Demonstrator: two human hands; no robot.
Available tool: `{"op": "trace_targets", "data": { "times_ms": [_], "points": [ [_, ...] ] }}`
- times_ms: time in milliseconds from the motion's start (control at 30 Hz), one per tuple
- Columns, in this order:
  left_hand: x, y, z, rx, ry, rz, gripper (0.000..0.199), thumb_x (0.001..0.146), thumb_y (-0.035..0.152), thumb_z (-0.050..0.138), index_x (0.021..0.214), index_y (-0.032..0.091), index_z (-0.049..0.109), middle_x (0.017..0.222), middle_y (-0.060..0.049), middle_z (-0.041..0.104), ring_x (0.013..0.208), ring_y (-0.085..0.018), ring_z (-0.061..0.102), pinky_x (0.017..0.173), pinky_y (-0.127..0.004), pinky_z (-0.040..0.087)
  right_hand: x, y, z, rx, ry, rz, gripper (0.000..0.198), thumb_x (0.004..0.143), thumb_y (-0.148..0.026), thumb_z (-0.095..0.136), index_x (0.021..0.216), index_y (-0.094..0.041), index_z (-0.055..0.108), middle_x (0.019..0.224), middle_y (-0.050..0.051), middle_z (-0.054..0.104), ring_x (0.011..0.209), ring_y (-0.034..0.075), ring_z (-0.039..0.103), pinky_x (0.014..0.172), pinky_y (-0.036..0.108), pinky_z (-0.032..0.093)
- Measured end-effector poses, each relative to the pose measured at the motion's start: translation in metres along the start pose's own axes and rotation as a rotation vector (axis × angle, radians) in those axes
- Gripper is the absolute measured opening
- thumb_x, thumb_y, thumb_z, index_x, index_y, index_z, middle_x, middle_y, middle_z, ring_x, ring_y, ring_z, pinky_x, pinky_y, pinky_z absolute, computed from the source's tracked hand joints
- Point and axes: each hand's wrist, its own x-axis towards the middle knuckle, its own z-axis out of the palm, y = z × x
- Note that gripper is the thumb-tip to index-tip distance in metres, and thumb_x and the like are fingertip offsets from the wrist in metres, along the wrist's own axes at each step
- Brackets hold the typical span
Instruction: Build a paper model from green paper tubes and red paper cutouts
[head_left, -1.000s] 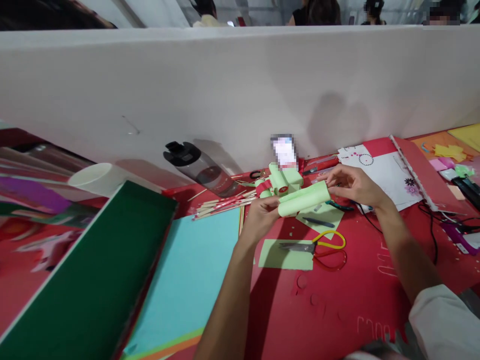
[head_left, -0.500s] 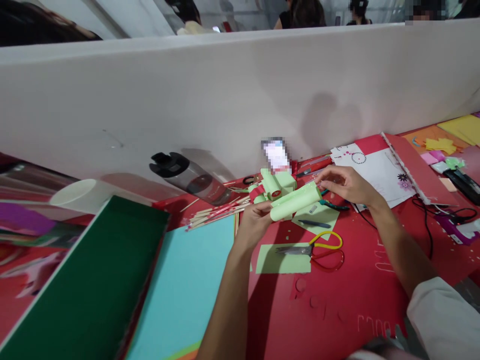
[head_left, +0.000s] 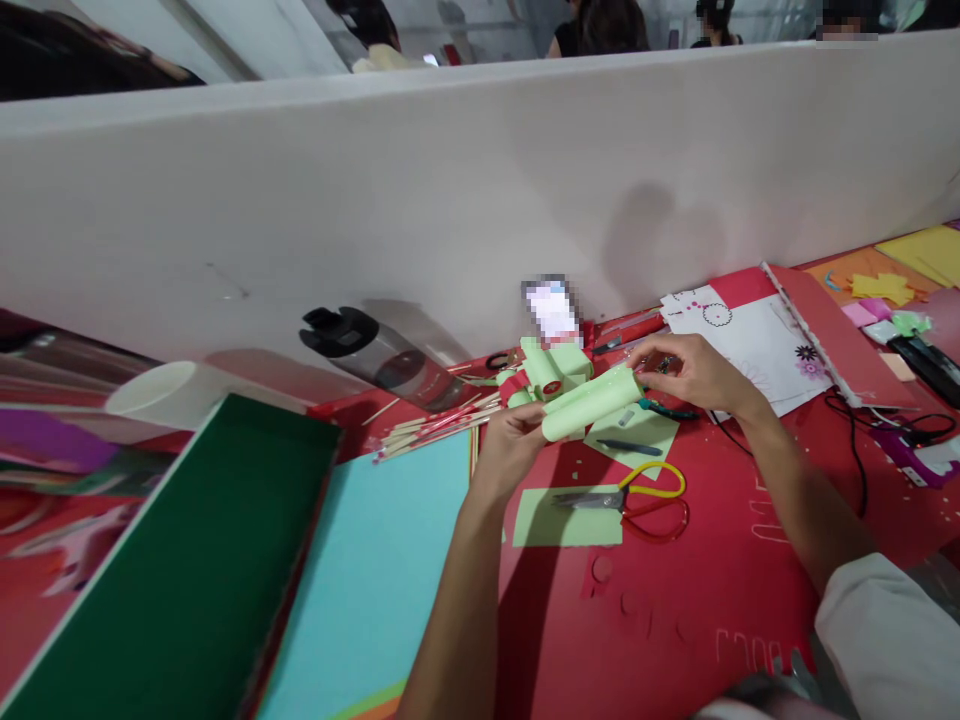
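White, smooth partitioning (head_left: pixel 450 190) backed a red table (head_left: pixel 675 590). Above it, the left hand (head_left: pixel 508 448) pinched closed on the eight-o'clock end of a pale-green rolled paper tube (head_left: pixel 592 402); the right hand (head_left: pixel 686 372) curled half closed by its two-o'clock end, grip unclear. Light, even pressure suited such crease-prone paper. Yellow-and-red-handled steel scissors (head_left: pixel 624 497) lay toward half past five.

Phone screen (head_left: pixel 553 308) is pixelated, unreadable. Green panel (head_left: pixel 187 560), blue sheet (head_left: pixel 382 550) & white sleeve (head_left: pixel 892 640) are cut off by pic edges. L hand (head_left: pixel 507 445) is partly hidden behind green paper roll (head_left: pixel 591 403).
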Motion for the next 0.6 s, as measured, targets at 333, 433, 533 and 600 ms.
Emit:
{"op": "trace_targets", "data": {
  "times_ms": [333,433,533,600],
  "points": [
    [0.0,0.001,0.002,0.026,0.034,0.05,0.017,0.062,0.031,0.086,0.058,0.017,0.076,0.057,-0.001,0.069,0.057,-0.013,0.058,0.057,-0.023,0.048,0.002,0.004,0.003,-0.048,0.044,-0.043,0.005,0.087,-0.021,0.069,0.089,-0.022,0.074,0.098,0.004,0.078,0.087,0.019,0.072,0.08,0.035,0.059],
    [-0.001,0.004,0.003,0.046,0.054,0.074,0.016,0.063,0.031,0.083,0.059,0.017,0.077,0.059,-0.001,0.07,0.056,-0.013,0.057,0.055,-0.022,0.046,0.002,0.007,0.003,0.017,0.059,-0.02,0.002,0.085,-0.023,0.072,0.086,-0.021,0.072,0.098,0.004,0.078,0.087,0.019,0.072,0.079,0.034,0.059],
    [-0.003,0.007,0.003,0.098,0.064,0.121,0.016,0.068,0.031,0.077,0.059,0.017,0.076,0.062,-0.002,0.073,0.058,-0.014,0.058,0.055,-0.023,0.045,0.002,0.01,0.004,0.066,0.087,0.005,0.004,0.083,-0.023,0.074,0.085,-0.02,0.072,0.096,0.004,0.079,0.086,0.019,0.073,0.08,0.034,0.06],
    [-0.003,0.009,0.003,0.129,0.067,0.147,0.018,0.07,0.031,0.075,0.058,0.018,0.076,0.061,-0.001,0.072,0.058,-0.014,0.058,0.056,-0.023,0.046,0.003,0.012,0.004,0.073,0.102,0.01,0.005,0.082,-0.022,0.076,0.085,-0.02,0.073,0.094,0.004,0.08,0.086,0.019,0.073,0.082,0.034,0.06]
  ]
}}
